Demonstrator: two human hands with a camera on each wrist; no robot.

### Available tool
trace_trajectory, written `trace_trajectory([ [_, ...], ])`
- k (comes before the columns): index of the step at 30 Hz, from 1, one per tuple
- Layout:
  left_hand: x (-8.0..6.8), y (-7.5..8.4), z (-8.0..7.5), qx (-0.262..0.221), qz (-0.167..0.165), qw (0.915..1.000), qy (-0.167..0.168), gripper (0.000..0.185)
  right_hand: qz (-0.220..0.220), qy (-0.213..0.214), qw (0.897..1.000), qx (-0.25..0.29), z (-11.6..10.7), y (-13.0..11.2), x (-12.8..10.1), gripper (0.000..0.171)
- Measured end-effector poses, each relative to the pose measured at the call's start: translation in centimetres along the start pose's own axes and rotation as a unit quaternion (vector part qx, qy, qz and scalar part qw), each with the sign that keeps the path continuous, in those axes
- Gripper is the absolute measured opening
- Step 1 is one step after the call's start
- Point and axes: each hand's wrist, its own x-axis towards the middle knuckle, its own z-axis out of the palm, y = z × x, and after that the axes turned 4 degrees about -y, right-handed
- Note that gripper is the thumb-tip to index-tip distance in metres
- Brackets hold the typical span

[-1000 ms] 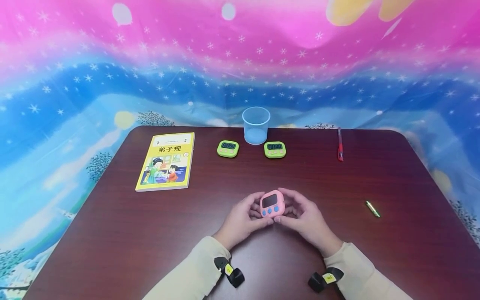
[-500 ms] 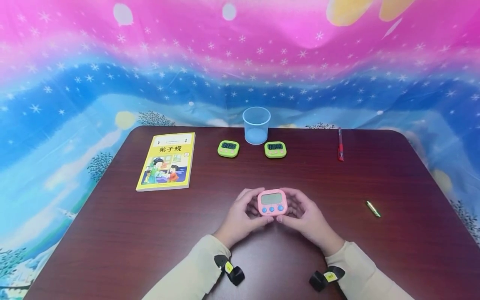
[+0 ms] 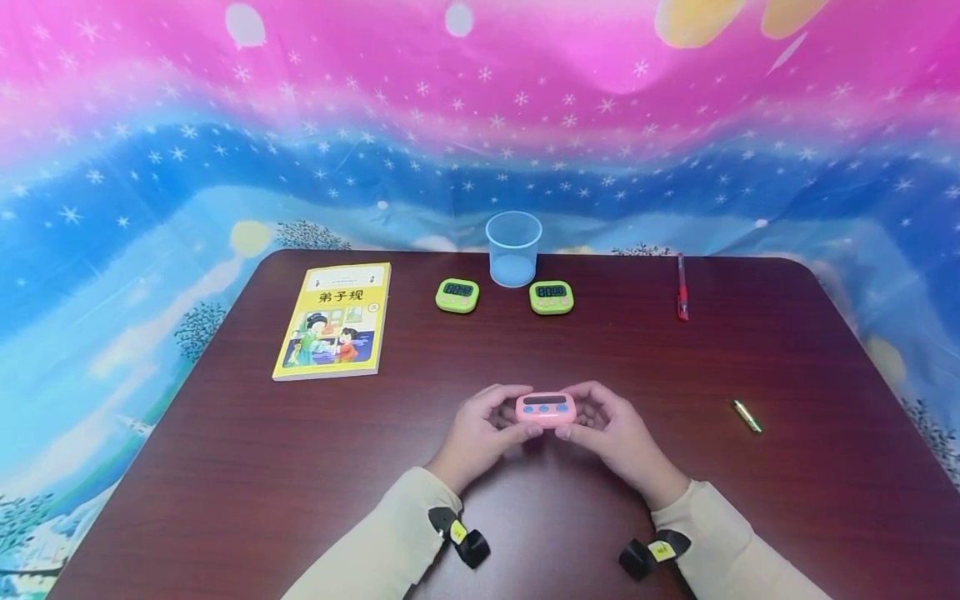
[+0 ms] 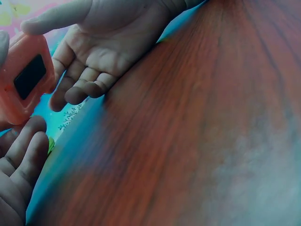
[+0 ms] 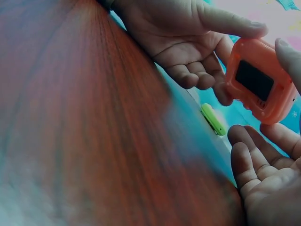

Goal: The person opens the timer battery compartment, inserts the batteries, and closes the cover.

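A pink kitchen timer [image 3: 545,411] with blue buttons is held in the air above the table by both hands. My left hand [image 3: 480,429] pinches its left end between thumb and fingers. The right hand [image 3: 622,437] grips the opposite end the same way. In the head view the timer is tipped back, so its dark screen looks narrow. Both wrist views show the pink timer's back [image 4: 9,94] [image 5: 276,94] with a dark rectangular patch. The lower fingers of both hands hang loosely curled beneath it.
Beyond the hands stand two green timers [image 3: 457,296] [image 3: 551,297] and a clear plastic cup [image 3: 513,250]. A yellow book [image 3: 332,321] lies at left. To the right are a red pen [image 3: 682,287] and a small shiny cylinder, perhaps a battery [image 3: 747,416].
The pink timer has turned from a leftward slant to level, then tipped back, so its screen shows less. Both hands keep their hold and have hardly moved.
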Motion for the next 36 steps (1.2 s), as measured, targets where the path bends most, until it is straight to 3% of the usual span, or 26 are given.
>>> trace_trajectory([
  [8, 0.0, 0.0, -0.1, -0.035, -0.016, 0.9991, -0.016, 0.034, 0.005, 0.016, 0.999, -0.038, 0.1, -0.1, 0.3, 0.028],
  [14, 0.1, -0.1, -0.1, -0.004, -0.009, 0.9999, -0.012, 0.016, 0.008, 0.033, 0.997, -0.074, 0.2, -0.2, 0.4, 0.011],
  [20, 0.1, 0.0, -0.1, 0.019, -0.012, 0.9996, -0.015, 0.014, -0.023, 0.029, 0.994, -0.101, 0.2, -0.2, 0.4, 0.022],
  [23, 0.1, 0.1, -0.1, -0.002, -0.025, 0.9993, -0.026, 0.015, -0.033, 0.024, 0.993, -0.109, 0.1, -0.3, 0.4, 0.026],
  [29, 0.3, 0.3, -0.1, -0.104, -0.046, 0.9923, -0.049, 0.041, -0.034, 0.019, 0.992, -0.12, 0.3, -0.5, 0.4, 0.027],
  [33, 0.4, 0.2, 0.3, -0.147, -0.064, 0.9851, -0.062, 0.039, -0.021, 0.037, 0.989, -0.144, 0.8, -0.6, 0.5, 0.011],
  [36, 0.5, 0.3, 0.7, -0.154, -0.075, 0.9832, -0.063, 0.034, -0.008, 0.051, 0.987, -0.15, 1.2, -0.5, 0.6, 0.019],
])
